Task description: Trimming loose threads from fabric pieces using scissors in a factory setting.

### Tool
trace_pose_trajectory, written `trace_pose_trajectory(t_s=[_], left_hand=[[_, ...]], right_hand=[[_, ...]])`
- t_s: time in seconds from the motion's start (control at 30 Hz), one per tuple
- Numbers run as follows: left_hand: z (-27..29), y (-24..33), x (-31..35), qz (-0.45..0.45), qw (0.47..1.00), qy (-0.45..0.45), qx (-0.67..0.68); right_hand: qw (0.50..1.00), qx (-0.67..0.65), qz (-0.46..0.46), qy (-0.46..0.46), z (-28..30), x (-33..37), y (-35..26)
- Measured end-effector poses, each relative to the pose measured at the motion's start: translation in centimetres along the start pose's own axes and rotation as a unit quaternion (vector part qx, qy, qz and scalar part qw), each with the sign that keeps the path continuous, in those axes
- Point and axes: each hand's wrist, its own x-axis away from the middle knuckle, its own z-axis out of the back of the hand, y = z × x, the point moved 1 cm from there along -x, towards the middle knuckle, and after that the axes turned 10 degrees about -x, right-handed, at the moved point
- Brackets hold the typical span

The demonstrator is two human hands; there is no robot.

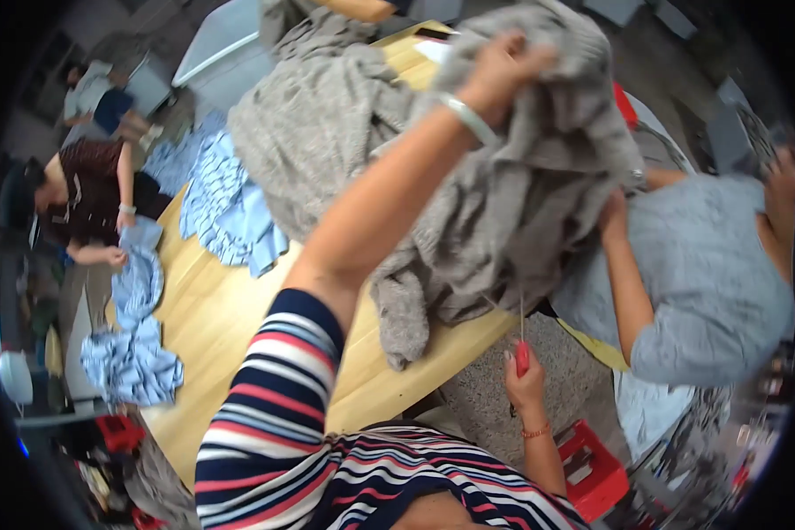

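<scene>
My left hand (508, 72) reaches across the table, its fingers closed on a grey-brown knit garment (552, 115) and holding part of it up. The rest of that cloth hangs down in folds over the table's near right edge. My right hand (526, 384) is lower down, off the table edge, closed round the red handle of a pair of scissors (522, 358). Their thin blades point up toward the hanging cloth; the tips are hard to make out against it. A narrow knit piece, like a sleeve (401, 320), droops at the table's edge.
More grey-brown knitwear (314, 124) is heaped on the wooden table (230, 327). Light blue garments (225, 203) lie at its left. A co-worker in grey-blue (693, 265) bends close at right, another person (93, 194) handles blue cloth. A red crate (596, 468) stands low right.
</scene>
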Motion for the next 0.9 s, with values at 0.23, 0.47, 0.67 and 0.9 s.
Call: trace_pose_trajectory(t_s=[0.23, 0.47, 0.67, 0.9], left_hand=[[5.0, -12.4, 10.9, -0.032, 0.972, 0.075, -0.220], [22.6, -17.0, 27.4, 0.184, 0.849, 0.475, -0.140], [20.1, -23.2, 26.9, 0.369, 0.755, 0.441, 0.315], [19.4, -28.1, 25.4, 0.225, 0.723, 0.424, 0.496]], right_hand=[[0.994, -0.002, 0.061, -0.093, -0.1, -1.8, -1.0], [0.964, -0.042, 0.086, -0.248, -3.7, -5.9, -6.3], [0.939, -0.030, 0.156, -0.307, -7.5, -6.9, -6.5], [0.943, 0.003, 0.105, -0.316, -8.1, -5.5, -6.6]])
